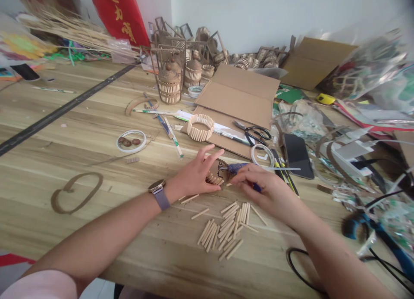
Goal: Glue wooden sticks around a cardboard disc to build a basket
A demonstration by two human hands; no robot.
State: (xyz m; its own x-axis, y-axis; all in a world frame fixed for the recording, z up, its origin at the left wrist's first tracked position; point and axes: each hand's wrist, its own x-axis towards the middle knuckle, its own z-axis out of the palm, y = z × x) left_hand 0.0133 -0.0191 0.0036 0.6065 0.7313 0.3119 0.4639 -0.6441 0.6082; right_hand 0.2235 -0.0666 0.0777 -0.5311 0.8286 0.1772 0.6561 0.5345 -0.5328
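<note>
My left hand (pixel 196 173), with a watch on its wrist, pinches a small cardboard ring lined with short wooden sticks (pixel 217 174); its other fingers are stretched out. My right hand (pixel 268 193) is closed on a blue glue gun (pixel 241 167), whose tip touches the ring. The gun's thin glue stick (pixel 284 169) juts out to the right. A pile of several short wooden sticks (pixel 224 228) lies on the wooden table (pixel 80 131) just below both hands.
A finished stick ring (pixel 200 126), scissors (pixel 254 133), a tape roll (pixel 262 154) and a phone (pixel 297 154) lie beyond the hands. Small stick baskets (pixel 170 85) and cardboard sheets (pixel 239 94) stand behind. Cluttered bags and cables fill the right side. A cardboard loop (pixel 76 191) lies at the left.
</note>
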